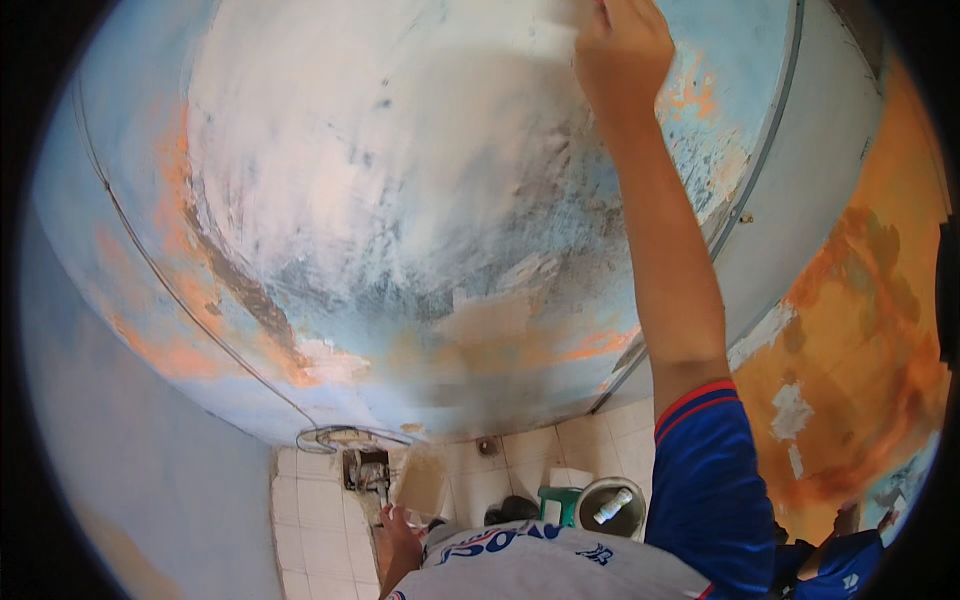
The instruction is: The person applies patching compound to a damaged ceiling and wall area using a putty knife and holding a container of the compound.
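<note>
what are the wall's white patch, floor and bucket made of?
White patch: probably plaster or filler, matt, going by its cloudy smears. Floor: likely smooth, pale ceramic tile, given its joint grid. Bucket: plastic or metal, unclear; smooth round rim, no telling shine.

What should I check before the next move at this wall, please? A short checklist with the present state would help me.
1. Right hand raised against the wall's white patch: cannot tell about contact; the upper edge cuts it off.
2. Left hand gripping the beige flat piece: cannot tell; they are close together.
3. White patch evenly covered: not ok; dark streaks show in its lower part.
4. Cable away from the right hand: ok; it runs down the left side.
5. Floor opening covered: not ok; it is open, with pipework visible.
</note>
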Motion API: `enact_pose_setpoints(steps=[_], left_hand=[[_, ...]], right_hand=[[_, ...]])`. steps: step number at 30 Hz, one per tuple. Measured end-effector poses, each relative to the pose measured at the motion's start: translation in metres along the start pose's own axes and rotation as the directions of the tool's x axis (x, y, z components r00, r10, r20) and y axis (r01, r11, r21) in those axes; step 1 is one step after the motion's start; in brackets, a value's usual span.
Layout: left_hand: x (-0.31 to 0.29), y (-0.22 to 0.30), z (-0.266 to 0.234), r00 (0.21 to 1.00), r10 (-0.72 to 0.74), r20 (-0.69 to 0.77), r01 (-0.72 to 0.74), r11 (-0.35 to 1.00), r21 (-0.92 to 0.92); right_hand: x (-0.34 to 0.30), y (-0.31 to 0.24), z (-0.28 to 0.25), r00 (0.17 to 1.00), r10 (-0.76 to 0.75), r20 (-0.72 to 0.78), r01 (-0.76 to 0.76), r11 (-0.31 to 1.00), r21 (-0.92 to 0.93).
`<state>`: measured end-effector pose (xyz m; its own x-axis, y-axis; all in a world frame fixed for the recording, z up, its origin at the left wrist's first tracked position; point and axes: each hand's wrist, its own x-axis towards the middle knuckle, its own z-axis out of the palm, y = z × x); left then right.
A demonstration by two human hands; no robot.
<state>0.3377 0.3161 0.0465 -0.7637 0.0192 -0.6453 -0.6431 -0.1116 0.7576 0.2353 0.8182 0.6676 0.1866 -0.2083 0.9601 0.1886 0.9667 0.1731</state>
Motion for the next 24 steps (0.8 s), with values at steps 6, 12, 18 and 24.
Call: enact_pose_setpoints(steps=[6,12,18,24], left_hand=[[0.005,0.000,0.031,0.999,-0.032,0.030,0.034,0.998,-0.045],[-0.010,0.017,0.041,0.993,0.061,0.103,-0.055,0.997,-0.060],[0.005,0.004,0.025,0.999,0.023,0.026,-0.021,0.994,-0.104],[-0.002,-0.001,0.013,0.999,0.039,0.020,-0.035,0.988,-0.148]], right_hand=[[-0.174,-0.028,0.012,0.950,-0.016,0.312,0.020,1.000,-0.010],[-0.364,-0.140,-0.119,0.699,0.179,0.692,-0.304,0.951,0.061],[-0.086,-0.040,-0.033,0.997,0.064,0.047,-0.064,0.998,-0.002],[-0.011,0.027,0.043,0.974,0.035,0.225,-0.012,0.995,-0.101]])
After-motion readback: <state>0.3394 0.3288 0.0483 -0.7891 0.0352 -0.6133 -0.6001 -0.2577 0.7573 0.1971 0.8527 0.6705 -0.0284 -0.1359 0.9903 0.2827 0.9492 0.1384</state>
